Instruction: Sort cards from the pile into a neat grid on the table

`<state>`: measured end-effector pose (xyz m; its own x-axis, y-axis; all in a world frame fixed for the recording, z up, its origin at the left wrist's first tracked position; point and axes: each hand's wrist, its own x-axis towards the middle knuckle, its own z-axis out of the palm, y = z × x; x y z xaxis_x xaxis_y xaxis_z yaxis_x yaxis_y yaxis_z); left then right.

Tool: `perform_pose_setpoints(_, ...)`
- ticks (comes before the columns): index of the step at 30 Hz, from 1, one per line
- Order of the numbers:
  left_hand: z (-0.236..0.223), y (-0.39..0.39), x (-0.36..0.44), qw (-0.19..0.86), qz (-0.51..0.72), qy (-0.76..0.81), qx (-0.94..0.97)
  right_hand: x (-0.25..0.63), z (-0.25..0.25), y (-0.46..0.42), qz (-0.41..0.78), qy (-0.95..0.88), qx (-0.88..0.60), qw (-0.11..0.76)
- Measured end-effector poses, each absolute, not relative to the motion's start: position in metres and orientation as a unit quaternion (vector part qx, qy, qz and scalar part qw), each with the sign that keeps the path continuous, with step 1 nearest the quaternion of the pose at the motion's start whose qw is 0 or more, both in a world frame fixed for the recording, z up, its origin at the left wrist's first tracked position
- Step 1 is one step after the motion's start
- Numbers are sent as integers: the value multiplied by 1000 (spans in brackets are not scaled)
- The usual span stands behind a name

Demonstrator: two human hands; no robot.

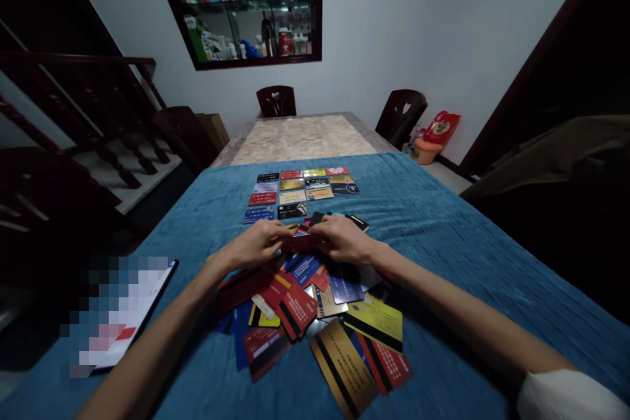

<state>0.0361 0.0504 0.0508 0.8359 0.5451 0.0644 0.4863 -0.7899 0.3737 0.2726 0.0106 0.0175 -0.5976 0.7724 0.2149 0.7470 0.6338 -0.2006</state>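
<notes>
Above a loose pile of cards, my left hand point(260, 243) and my right hand point(343, 237) face each other with fingers curled. Both grip opposite ends of a dark red card point(301, 243); whether more cards are stacked with it, I cannot tell. Below them lie overlapping cards: a gold card point(343, 367) with a black stripe, a yellow card point(377, 323), a red card point(298, 305) and a purple-blue card point(346, 283). Beyond my hands, several cards are laid out in rows, among them a blue card point(259, 214) and a black card point(292, 210) at the near end.
A blue cloth point(443, 262) covers the near table. A tablet-like device point(140, 315), partly pixelated, lies left of my left forearm. The patterned tabletop point(305, 138) continues behind the cloth, with chairs point(401, 117) around it. A shelf cabinet point(246, 6) is set in the wall.
</notes>
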Motion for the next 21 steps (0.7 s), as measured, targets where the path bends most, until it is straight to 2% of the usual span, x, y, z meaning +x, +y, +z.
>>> perform_pose_setpoints(7, 52, 49, 36, 184, 96, 276, 939, 273, 20, 11, 48, -884, -443, 144)
perform_pose_setpoints(16, 41, 50, 39, 168, 146, 268, 938, 279, 20, 15, 70, -848, -450, 273)
perform_pose_setpoints(21, 34, 50, 44, 171, 149, 269, 936, 279, 20, 13, 52, -845, -435, 307)
